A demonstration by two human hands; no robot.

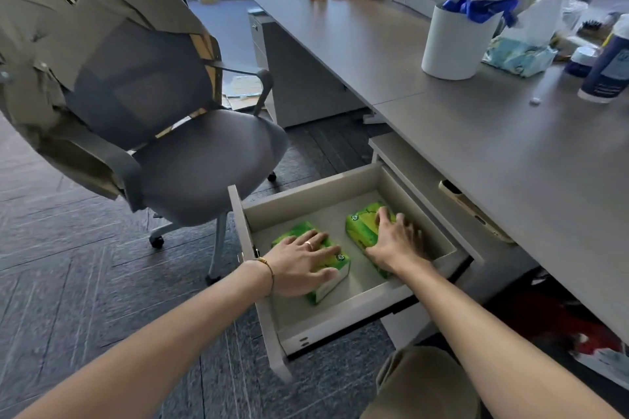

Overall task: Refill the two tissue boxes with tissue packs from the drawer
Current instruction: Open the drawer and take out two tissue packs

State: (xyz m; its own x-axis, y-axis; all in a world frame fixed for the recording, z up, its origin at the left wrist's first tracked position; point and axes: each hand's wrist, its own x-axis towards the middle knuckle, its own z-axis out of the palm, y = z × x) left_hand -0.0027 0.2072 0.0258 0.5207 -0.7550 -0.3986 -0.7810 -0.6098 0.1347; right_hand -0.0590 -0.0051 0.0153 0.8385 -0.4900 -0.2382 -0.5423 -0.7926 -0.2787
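A grey drawer (354, 303) stands pulled out under the desk, with two green tissue packs lying flat in it. My left hand (299, 262) lies on top of the left tissue pack (326, 289), fingers spread and curling over its edges. My right hand (396, 243) covers the right tissue pack (360, 224) the same way, thumb down its near side. Both packs still rest on the drawer floor. On the desk at the right sits a blue-patterned tissue pack (519, 56) with a white tissue sticking up; I see no tissue box for certain.
A grey office chair (190, 160) with a beige jacket draped over its back stands left of the drawer. The grey desk (476, 133) carries a white cylindrical bin (454, 41), a blue-and-white bottle (609, 68) and a phone (473, 211) at its near edge. My knee (422, 384) is below the drawer.
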